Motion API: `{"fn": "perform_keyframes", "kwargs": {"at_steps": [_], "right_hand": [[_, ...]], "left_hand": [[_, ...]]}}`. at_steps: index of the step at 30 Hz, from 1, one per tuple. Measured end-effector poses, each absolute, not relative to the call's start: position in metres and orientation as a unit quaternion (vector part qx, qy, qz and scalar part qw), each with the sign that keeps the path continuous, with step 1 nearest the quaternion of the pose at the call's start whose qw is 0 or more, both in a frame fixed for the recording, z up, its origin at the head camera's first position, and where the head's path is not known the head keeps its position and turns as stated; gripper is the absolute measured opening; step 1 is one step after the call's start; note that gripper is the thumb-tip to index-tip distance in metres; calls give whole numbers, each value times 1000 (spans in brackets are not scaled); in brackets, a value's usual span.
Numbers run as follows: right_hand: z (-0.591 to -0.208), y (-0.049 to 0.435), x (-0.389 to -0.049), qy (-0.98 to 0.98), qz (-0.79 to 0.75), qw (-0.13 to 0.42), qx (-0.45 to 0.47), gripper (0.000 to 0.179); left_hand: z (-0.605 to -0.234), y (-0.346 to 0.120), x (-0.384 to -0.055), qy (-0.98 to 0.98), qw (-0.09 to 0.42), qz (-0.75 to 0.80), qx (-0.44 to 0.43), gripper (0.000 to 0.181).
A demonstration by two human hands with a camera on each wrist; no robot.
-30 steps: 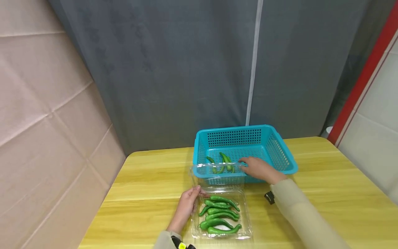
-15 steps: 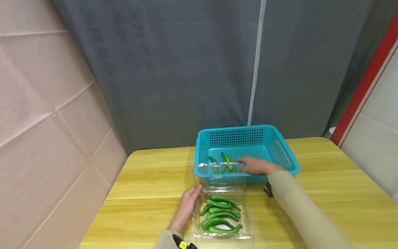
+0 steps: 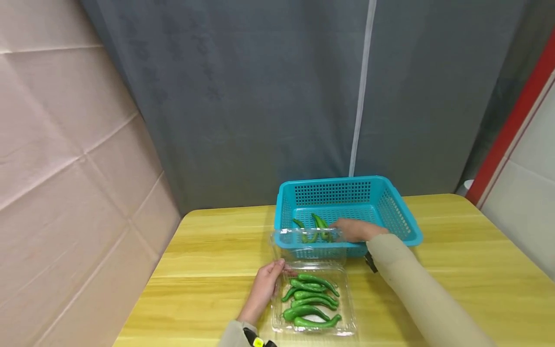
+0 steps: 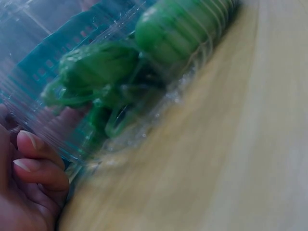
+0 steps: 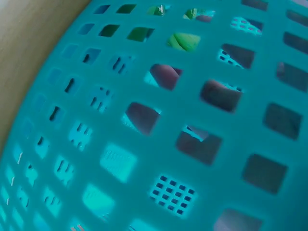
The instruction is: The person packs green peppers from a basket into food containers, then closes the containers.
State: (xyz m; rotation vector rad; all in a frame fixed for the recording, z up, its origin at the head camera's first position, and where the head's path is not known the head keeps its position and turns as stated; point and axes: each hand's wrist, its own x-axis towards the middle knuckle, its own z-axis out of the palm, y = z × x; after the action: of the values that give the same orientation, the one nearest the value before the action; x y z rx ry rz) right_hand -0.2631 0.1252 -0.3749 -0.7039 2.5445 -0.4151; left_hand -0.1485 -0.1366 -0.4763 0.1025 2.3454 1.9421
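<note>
A clear plastic clamshell box [image 3: 350,308] lies open on the table, several green chili peppers [image 3: 314,301] lying in its base. My left hand [image 3: 264,286] grips the left side of the box near its hinge; curled fingers [image 4: 45,175] show against the plastic in the left wrist view. Behind it, a blue perforated basket [image 3: 331,183] holds a few more green chilies [image 3: 320,222]. My right hand [image 3: 357,230] reaches over the basket's front rim, beside those chilies. Its fingertips are hidden in the head view. Through the basket holes, the right wrist view shows parts of the hand near a chili [image 5: 184,42].
The raised transparent lid [image 3: 309,253] stands between the box base and the basket, overlapping the basket's front wall. A dark grey curtain [image 3: 251,106] hangs behind the wooden table [image 3: 217,246]. Pale wall covering [image 3: 86,193] runs along the left.
My right hand has moved lower and deeper into the basket, toward the chilies. The left hand stays at the box's edge. The head view has shifted slightly.
</note>
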Motion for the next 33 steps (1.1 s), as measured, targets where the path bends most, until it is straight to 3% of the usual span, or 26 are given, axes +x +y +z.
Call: {"fn": "perform_keyframes", "kwargs": {"at_steps": [10, 33], "right_hand": [[-382, 128, -267, 915, -194, 259, -239, 30], [-384, 127, -266, 905, -201, 303, -220, 30]], "left_hand": [[-479, -135, -149, 762, 35, 645, 41, 42], [-477, -137, -148, 766, 45, 640, 24, 42]]}}
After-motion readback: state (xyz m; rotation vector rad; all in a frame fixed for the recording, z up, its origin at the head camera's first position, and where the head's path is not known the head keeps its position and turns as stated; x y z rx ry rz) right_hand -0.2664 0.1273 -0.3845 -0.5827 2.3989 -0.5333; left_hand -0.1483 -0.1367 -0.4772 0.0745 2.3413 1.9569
